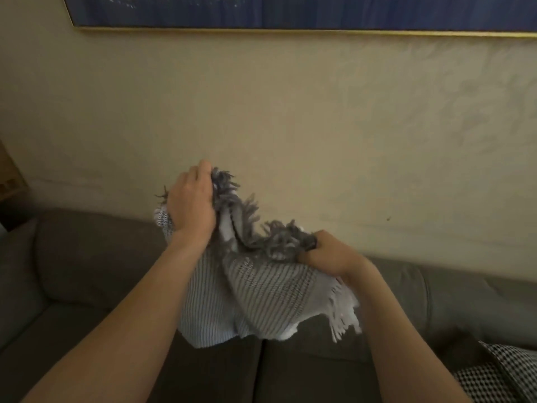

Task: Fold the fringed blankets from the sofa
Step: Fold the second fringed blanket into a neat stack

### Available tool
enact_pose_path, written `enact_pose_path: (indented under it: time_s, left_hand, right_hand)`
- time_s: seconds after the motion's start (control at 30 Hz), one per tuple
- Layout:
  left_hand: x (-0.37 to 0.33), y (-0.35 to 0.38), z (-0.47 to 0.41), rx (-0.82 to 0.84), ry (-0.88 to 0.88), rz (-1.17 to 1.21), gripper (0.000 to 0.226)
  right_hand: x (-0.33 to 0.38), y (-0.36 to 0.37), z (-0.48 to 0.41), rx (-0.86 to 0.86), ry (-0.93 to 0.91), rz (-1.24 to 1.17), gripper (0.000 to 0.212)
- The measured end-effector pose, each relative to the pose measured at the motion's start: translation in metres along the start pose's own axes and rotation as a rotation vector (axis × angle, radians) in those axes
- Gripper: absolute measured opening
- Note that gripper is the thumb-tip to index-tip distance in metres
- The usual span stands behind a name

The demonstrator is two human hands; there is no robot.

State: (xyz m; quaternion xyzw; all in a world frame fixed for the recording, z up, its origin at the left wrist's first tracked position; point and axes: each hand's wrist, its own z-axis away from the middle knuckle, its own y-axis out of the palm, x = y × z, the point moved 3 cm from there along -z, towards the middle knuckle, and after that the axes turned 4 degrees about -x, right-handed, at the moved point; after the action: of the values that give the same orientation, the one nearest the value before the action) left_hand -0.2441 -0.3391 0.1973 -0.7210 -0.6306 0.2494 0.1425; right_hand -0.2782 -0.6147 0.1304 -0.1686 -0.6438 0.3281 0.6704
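A grey-and-white striped blanket with grey fringe (255, 289) hangs bunched in the air over the grey sofa (87, 271). My left hand (191, 202) grips its fringed edge high up at the left. Lower and to the right, my right hand (328, 251) grips the same fringed edge, fingers curled into the tassels. White fringe dangles from the blanket's lower right corner. The rest of the cloth droops between my forearms toward the seat cushions.
A black-and-white checked cloth (502, 373) lies on the sofa at the bottom right. Behind the sofa is a beige wall with a gold-framed blue picture (290, 13) at the top. A wooden piece of furniture (8, 175) shows at the left edge.
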Motion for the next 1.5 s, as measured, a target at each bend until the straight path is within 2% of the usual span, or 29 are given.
enact_pose_path:
  time_s: [0.03,0.1,0.13,0.17,0.2,0.23,0.3,0.33,0.37,0.43,0.47,0.5,0.57,0.63,0.7,0.8,0.9,0.97,1.03,1.17,1.3,1.37,1.5]
  left_hand:
    - [0.002,-0.001,-0.001,-0.014,-0.023,-0.002,0.019]
    - [0.008,0.001,-0.002,0.000,-0.054,-0.013,0.020]
    - [0.011,0.001,-0.002,0.018,-0.052,-0.015,0.026]
    - [0.013,0.003,-0.001,0.045,-0.049,-0.012,0.032]
    - [0.016,0.004,0.001,0.068,-0.052,-0.008,0.035]
    - [0.017,0.006,0.003,0.087,-0.064,-0.007,0.032]
    - [0.021,0.010,0.005,0.101,-0.089,-0.034,0.025]
    - [0.024,0.012,0.005,0.104,-0.103,-0.045,0.022]
    - [0.027,0.013,0.004,0.104,-0.119,-0.048,0.020]
    - [0.031,0.014,0.002,0.127,-0.141,-0.055,0.016]
    - [0.031,0.015,0.003,0.151,-0.160,-0.063,0.017]
    - [0.029,0.016,0.006,0.182,-0.188,-0.062,0.019]
    - [0.026,0.020,0.011,0.223,-0.261,-0.056,0.017]
    - [0.030,0.027,0.017,0.287,-0.319,-0.059,0.013]
    - [0.036,0.036,0.023,0.391,-0.387,-0.009,0.006]
    - [0.045,0.043,0.035,0.534,-0.537,0.141,0.015]
    - [0.045,0.052,0.044,0.627,-0.568,0.276,0.014]
    - [0.046,0.056,0.050,0.644,-0.557,0.338,0.016]
    - [0.048,0.059,0.055,0.665,-0.554,0.357,0.021]
    - [0.054,0.064,0.071,0.761,-0.467,0.308,0.023]
    - [0.057,0.065,0.086,0.738,-0.499,0.314,0.013]
    - [0.057,0.066,0.090,0.762,-0.481,0.327,0.011]
    - [0.059,0.066,0.098,0.782,-0.476,0.364,0.046]
  right_hand:
    - [-0.003,0.001,-0.002,-0.137,0.000,-0.025,0.025]
    - [-0.008,-0.003,-0.003,-0.489,0.058,0.111,0.007]
    - [-0.007,-0.005,0.000,-0.638,0.105,0.215,0.012]
    - [-0.005,-0.006,0.002,-0.685,0.127,0.279,0.016]
    - [-0.004,-0.005,0.000,-0.614,0.135,0.275,0.013]
    - [-0.002,-0.002,-0.003,-0.452,0.140,0.216,0.005]
    - [-0.005,0.004,-0.005,-0.046,0.230,0.097,0.017]
    - [-0.010,0.003,-0.006,0.018,0.274,0.015,0.022]
    - [-0.015,0.000,-0.008,-0.054,0.270,-0.088,0.023]
    - [-0.027,-0.012,-0.010,-0.445,0.240,-0.300,0.016]
    - [-0.033,-0.017,-0.010,-0.612,0.207,-0.328,0.024]
    - [-0.036,-0.019,-0.011,-0.665,0.181,-0.304,0.033]
    - [-0.034,-0.018,-0.012,-0.615,0.139,-0.235,0.037]
    - [-0.036,-0.018,-0.011,-0.601,0.173,-0.114,0.037]
    - [-0.038,-0.020,-0.007,-0.672,0.219,0.100,0.034]
    - [-0.032,-0.017,0.000,-0.724,0.254,0.544,0.021]
    - [-0.028,-0.013,0.001,-0.662,0.242,0.714,0.025]
    - [-0.035,-0.008,-0.003,-0.575,0.181,0.625,0.020]
    - [-0.046,-0.003,-0.007,-0.494,0.121,0.367,0.018]
    - [-0.053,0.006,-0.007,-0.464,-0.017,0.015,0.023]
    - [-0.052,0.017,-0.008,-0.345,-0.141,-0.049,0.047]
    - [-0.050,0.021,-0.011,-0.371,-0.183,-0.025,0.052]
    - [-0.038,0.020,-0.015,-0.450,-0.171,-0.173,0.051]
